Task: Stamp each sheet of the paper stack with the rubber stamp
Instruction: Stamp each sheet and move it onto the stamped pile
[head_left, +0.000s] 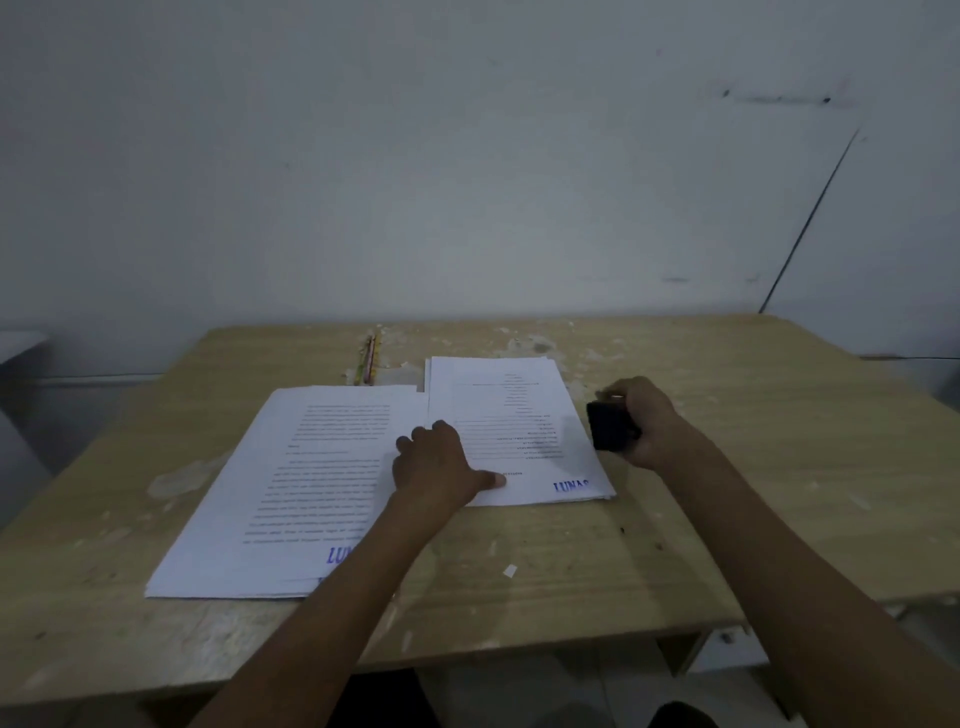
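Two piles of printed white paper lie on the wooden table (727, 467). The right pile (498, 405) has a blue "LUNAS" stamp mark (570, 486) at its near right corner. The left pile (270, 493) also shows a blue mark at its near edge, partly hidden by my forearm. My left hand (439, 465) rests flat, fingers spread, across the seam between the two piles, thumb on the right pile. My right hand (644, 423) holds a black rubber stamp (610, 426) just right of the right pile, at table height.
A few pencils (368, 359) lie at the back of the table behind the left pile. A small scrap of paper (510, 571) lies near the front. The table's surface is worn and flaked. A white wall stands close behind.
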